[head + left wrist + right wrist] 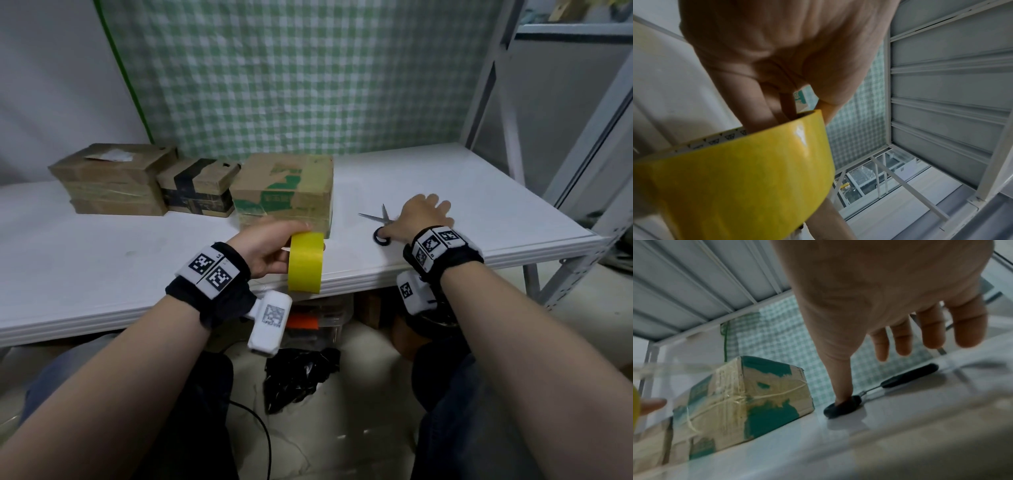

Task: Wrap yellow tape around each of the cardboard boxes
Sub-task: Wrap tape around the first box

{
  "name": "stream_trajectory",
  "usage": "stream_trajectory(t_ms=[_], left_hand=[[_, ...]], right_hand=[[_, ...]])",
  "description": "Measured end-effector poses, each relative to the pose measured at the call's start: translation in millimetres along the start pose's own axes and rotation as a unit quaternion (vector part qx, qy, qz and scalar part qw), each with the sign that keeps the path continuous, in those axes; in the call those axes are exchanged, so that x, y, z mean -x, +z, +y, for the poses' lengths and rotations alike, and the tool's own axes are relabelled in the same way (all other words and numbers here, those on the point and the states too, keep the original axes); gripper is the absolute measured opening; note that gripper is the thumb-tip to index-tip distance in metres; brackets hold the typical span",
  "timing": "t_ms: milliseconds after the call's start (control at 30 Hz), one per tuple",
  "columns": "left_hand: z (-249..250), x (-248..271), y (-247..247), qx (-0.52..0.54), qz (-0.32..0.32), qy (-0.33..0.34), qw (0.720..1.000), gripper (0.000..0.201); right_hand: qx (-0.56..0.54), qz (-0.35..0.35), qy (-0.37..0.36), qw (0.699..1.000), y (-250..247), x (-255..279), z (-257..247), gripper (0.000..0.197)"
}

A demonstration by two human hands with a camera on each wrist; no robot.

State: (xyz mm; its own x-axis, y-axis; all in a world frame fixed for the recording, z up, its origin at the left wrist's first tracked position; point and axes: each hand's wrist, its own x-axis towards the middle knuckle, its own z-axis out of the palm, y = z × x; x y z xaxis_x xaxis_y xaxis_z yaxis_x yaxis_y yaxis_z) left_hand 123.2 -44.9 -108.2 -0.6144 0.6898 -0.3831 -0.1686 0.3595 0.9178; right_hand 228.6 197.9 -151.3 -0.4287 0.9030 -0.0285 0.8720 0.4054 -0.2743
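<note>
- Left hand (270,250) is holding the yellow tape roll (306,262) on edge over the near edge of the surface (479,192); in the left wrist view its fingers (760,112) are reaching into the core and clamping the roll's wall.
- Judgement: the roll is handling as light and stiff, with a glossy, likely slippery outer face; hooking through the core is the surer hold. No free tape end is visible.
- Right hand (419,219) is resting on the scissors (378,222), thumb in one black loop, other fingers (929,331) spread apart and gripping nothing.
- Scissors are lying blades apart, toward the right edge of the surface.
- Count: three cardboard boxes, one roll, one pair of scissors.
- Boxes are standing in a row along the far left: plain box (109,178), box with black tape (198,188), green-printed box (284,192).
- Judgement: boxes look rigid and easy to turn; take them by opposite side faces. Weight unknown.
- Green-printed box is already carrying pale tape bands.
</note>
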Motion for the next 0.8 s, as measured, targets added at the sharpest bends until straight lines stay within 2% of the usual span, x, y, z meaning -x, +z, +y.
stream_trajectory(t_ms=[100,200,500,633,700,733,800], left_hand=[[-1,2,0,0.007,-0.003,-0.009,1.0,0.019],[-1,4,0,-0.002,-0.01,-0.01,1.0,0.025],[-2,5,0,-0.007,-0.016,0.003,1.0,0.027],[-4,4,0,0.0,-0.016,0.008,1.0,0.029],[-4,3,-1,0.002,-0.023,0.01,1.0,0.031],[-5,3,-1,0.004,-0.027,0.011,1.0,0.032],[-5,3,-2,0.007,-0.032,0.012,0.999,0.032]], right_hand=[[0.028,-0.027,-0.008,0.999,-6,8,9,0.051],[0.012,-0.029,-0.037,0.999,-11,12,12,0.039],[0.042,-0.036,-0.036,0.998,-18,21,17,0.058],[0.024,-0.026,-0.05,0.998,-20,23,12,0.043],[-0.041,-0.033,-0.038,0.998,-20,22,10,0.041],[-0.11,-0.045,-0.043,0.992,-20,21,9,0.041],[-0.287,-0.088,-0.075,0.951,-22,22,4,0.037]])
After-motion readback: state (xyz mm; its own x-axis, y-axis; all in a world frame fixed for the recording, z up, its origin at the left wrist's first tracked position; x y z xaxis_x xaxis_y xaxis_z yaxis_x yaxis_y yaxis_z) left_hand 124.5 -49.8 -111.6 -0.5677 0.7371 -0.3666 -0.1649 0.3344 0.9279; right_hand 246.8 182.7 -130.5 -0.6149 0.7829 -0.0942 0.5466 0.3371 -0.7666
